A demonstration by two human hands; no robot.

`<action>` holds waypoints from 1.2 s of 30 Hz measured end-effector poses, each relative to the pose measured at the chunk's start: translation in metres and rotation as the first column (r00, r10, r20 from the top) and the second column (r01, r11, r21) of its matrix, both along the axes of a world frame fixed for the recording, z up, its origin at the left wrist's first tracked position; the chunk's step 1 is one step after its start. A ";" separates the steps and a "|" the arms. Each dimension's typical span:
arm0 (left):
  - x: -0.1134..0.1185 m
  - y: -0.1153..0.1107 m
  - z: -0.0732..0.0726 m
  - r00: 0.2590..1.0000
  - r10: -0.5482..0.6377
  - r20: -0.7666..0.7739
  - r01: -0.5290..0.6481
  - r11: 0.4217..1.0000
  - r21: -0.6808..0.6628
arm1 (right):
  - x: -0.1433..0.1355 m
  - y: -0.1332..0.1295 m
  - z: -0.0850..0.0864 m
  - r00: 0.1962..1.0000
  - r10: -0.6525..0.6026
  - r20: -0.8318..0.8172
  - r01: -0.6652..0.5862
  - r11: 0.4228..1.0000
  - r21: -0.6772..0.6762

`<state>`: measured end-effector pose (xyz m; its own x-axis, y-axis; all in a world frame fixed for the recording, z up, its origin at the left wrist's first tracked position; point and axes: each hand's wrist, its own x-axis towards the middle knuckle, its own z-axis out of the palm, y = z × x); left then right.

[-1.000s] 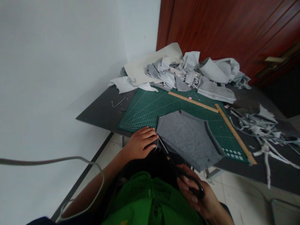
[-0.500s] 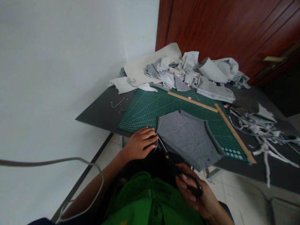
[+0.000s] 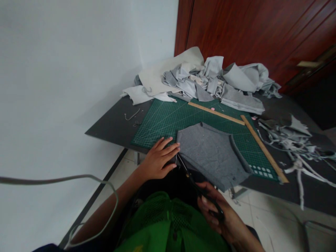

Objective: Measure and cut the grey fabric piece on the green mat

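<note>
A piece of grey fabric lies on the green cutting mat, its lower corner hanging over the table's near edge. My left hand rests flat at the mat's near edge, fingers spread, with its fingertips touching the fabric's left corner. In my right hand is a pair of black-handled scissors, gripped by the handles. Their blades point up and left toward the fabric's left edge, near my left fingertips. Whether the tips are in the cloth I cannot tell.
Two wooden rulers lie on the mat. Grey and white fabric pieces are heaped at the back, and scraps with strips sit at the right. A pale cord loops past my left arm. A white wall stands left.
My left fingers have spread out and shifted slightly up and right onto the fabric's corner. The scissors' handles have drawn a little closer together; the fabric stays almost in place.
</note>
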<state>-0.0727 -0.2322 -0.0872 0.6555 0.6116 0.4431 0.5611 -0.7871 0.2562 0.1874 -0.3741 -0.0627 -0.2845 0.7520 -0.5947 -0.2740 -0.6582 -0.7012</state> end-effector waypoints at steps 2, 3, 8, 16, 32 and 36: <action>0.000 0.001 -0.002 1.000 0.000 0.007 0.000 1.000 0.009 | -0.001 -0.001 0.003 1.000 0.001 0.016 -0.001 1.000 -0.003; 0.000 0.002 -0.004 1.000 0.017 0.026 -0.017 1.000 0.014 | -0.002 -0.001 0.004 1.000 0.001 0.021 0.000 1.000 -0.004; 0.000 0.005 -0.011 0.994 0.040 0.097 -0.045 0.998 0.044 | -0.002 0.001 0.007 0.999 0.004 0.037 -0.003 1.000 -0.009; 0.000 0.005 -0.008 0.995 0.012 0.095 -0.024 0.993 0.116 | 0.001 0.001 0.002 0.999 0.010 0.035 -0.009 1.000 -0.019; 0.000 0.005 -0.010 0.995 0.027 0.095 -0.041 0.989 0.141 | 0.000 0.001 0.005 0.999 0.018 0.034 -0.017 1.000 -0.019; 0.000 0.004 -0.010 0.995 0.027 0.092 -0.040 0.988 0.151 | 0.000 0.000 0.005 0.998 0.028 0.047 -0.028 0.999 -0.018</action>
